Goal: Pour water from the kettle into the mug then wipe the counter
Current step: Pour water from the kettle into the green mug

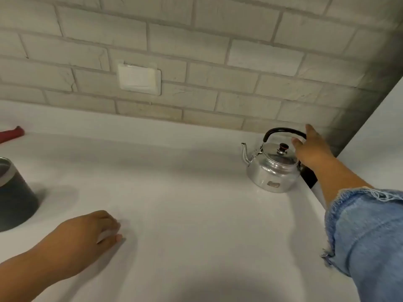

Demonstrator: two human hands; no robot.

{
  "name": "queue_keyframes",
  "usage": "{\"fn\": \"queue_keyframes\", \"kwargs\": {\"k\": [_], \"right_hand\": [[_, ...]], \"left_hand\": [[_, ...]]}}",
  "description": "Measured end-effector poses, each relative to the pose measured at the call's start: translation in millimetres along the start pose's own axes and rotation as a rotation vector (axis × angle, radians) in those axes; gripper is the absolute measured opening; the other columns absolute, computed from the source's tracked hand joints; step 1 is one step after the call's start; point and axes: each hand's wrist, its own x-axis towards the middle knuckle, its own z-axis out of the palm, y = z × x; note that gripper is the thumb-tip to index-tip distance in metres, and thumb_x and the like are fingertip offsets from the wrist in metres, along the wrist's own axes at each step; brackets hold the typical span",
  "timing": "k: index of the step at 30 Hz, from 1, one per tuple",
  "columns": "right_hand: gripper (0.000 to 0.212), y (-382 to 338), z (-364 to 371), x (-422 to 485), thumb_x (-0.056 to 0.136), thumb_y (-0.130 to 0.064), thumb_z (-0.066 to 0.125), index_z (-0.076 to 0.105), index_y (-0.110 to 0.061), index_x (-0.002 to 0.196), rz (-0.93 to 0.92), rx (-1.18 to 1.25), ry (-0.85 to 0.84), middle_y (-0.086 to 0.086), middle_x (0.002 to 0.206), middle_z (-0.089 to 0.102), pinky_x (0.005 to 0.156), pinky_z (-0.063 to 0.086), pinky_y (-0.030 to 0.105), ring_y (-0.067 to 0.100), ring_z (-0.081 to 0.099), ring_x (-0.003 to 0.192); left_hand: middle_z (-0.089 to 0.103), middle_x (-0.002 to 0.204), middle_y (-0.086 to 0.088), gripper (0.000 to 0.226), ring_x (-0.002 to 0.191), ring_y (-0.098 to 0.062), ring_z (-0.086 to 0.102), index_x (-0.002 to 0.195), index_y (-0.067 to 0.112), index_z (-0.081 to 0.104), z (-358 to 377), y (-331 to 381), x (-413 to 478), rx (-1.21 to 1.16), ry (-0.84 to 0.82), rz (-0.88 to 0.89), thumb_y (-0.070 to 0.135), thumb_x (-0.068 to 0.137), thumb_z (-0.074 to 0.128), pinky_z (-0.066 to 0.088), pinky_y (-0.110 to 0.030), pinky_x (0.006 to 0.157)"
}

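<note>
A shiny steel kettle [271,168] with a black arched handle and a spout pointing left stands on the white counter [185,192] at the back right. My right hand [310,149] reaches over its lid, fingers spread, at the right end of the handle, not closed on it. At the left edge a dark mug [14,192] with a metal rim is partly cut off by the frame. Low on the left, my left hand [96,227] rests on the counter with fingers curled, and something small and pale shows under the fingers.
A red object [12,134] lies at the far left by the wall. A brick-pattern wall with a white switch plate [139,78] backs the counter. A white panel [375,138] closes the right side, with a dark object [308,176] just behind the kettle.
</note>
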Motion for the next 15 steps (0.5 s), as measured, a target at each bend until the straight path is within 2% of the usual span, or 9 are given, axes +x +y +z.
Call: {"fn": "queue_keyframes", "kwargs": {"k": [5,9,12,15], "right_hand": [[0.054,-0.7,-0.8,9.3,0.095,-0.047,0.044,0.043,-0.015,0.137,-0.03,-0.066,0.048,0.019,0.138,0.036,0.101,0.04,0.045,0.04,0.049,0.117],[0.049,2.5,-2.9,10.0,0.092,-0.051,0.047,0.049,-0.014,0.126,-0.066,-0.045,-0.051,0.017,0.122,0.047,0.092,0.046,0.048,0.037,0.053,0.105],[0.035,3.5,-3.3,6.4,0.088,-0.05,0.055,0.048,-0.019,0.104,-0.072,0.02,-0.106,0.009,0.095,0.057,0.076,0.048,0.042,0.03,0.056,0.089],[0.033,3.8,-1.2,5.2,0.087,-0.05,0.057,0.05,-0.018,0.096,-0.075,0.066,-0.08,0.007,0.085,0.057,0.068,0.045,0.036,0.026,0.056,0.079]], "left_hand": [[0.049,0.105,0.037,0.036,0.086,0.006,0.057,0.108,0.044,0.063,-0.4,-1.0,2.5,-0.013,-0.001,0.019,0.062,0.082,0.045,0.034,-0.005,0.065],[0.046,0.106,0.037,0.041,0.082,0.008,0.052,0.112,0.045,0.062,0.1,-0.7,2.2,-0.012,0.017,0.033,0.065,0.081,0.043,0.033,-0.002,0.064],[0.042,0.109,0.038,0.046,0.092,0.008,0.054,0.116,0.046,0.058,-2.1,0.4,2.1,0.005,-0.017,0.039,0.069,0.081,0.039,0.032,-0.005,0.068],[0.04,0.11,0.039,0.049,0.099,0.007,0.054,0.119,0.047,0.055,-2.3,1.3,0.5,0.004,-0.038,0.023,0.07,0.079,0.039,0.032,-0.006,0.071]]}}
